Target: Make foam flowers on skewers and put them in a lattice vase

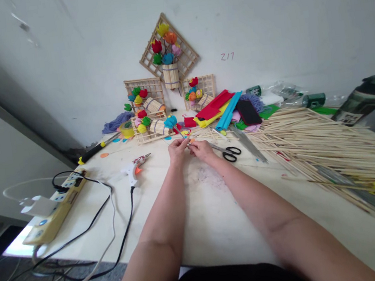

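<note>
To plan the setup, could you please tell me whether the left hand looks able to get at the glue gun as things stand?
Probably yes: nothing visible stands between the left hand and the glue gun lying to its left, though that hand seems to be pinching the stem of the blue flower.

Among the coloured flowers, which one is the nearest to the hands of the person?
The blue flower just beyond the left hand, its stem leading down toward this hand. The other flowers are farther away.
</note>
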Available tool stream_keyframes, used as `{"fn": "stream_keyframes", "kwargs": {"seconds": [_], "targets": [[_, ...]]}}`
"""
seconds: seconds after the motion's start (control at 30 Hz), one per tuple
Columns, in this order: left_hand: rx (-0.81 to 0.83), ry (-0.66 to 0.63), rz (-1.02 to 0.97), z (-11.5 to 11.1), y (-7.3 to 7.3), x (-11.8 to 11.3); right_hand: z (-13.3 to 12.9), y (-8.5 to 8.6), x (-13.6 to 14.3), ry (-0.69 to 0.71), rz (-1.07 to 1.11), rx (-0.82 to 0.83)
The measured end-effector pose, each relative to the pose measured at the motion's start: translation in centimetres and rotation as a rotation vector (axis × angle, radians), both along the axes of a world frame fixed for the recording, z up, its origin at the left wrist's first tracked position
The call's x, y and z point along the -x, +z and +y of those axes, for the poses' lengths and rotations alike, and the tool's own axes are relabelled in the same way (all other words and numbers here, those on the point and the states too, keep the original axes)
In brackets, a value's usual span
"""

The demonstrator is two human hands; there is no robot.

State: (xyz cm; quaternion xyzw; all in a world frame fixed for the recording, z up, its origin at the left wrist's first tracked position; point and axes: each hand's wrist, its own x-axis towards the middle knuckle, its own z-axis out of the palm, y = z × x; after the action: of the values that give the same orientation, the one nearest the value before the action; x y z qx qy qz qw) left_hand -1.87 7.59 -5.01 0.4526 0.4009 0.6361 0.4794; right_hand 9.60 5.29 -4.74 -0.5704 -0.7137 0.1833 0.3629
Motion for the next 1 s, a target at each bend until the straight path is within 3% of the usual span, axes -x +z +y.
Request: {"fn": "stream_keyframes", "kwargs": {"seconds": [0.2,0.43,0.7,0.87,1.0], "targets": [[0.016,-0.034,-0.047,-0.1,0.0,0.0,-0.7,0.8,0.5,0.008,-0.094,0.005],[-0.009,0.076,-0.001,0.3,-0.2,0.2,-1.0,1.0,0.5,-0.038,-0.181,-0.032],[-0.047,0.0,0.021,0.0,-0.1,-0.1,-0.8,1.0,0.7,-0.135,-0.369,-0.047],[-0.047,-0.071,0.015,0.0,-0.3,0.0,-0.9,1.2,0.7,-0.128,-0.345,-0.021],[-0.03,-0.022,-0.02,0.4,-0.6,0.2,-1.0,1.2,0.8,-0.118,-0.301,-0.031]]}}
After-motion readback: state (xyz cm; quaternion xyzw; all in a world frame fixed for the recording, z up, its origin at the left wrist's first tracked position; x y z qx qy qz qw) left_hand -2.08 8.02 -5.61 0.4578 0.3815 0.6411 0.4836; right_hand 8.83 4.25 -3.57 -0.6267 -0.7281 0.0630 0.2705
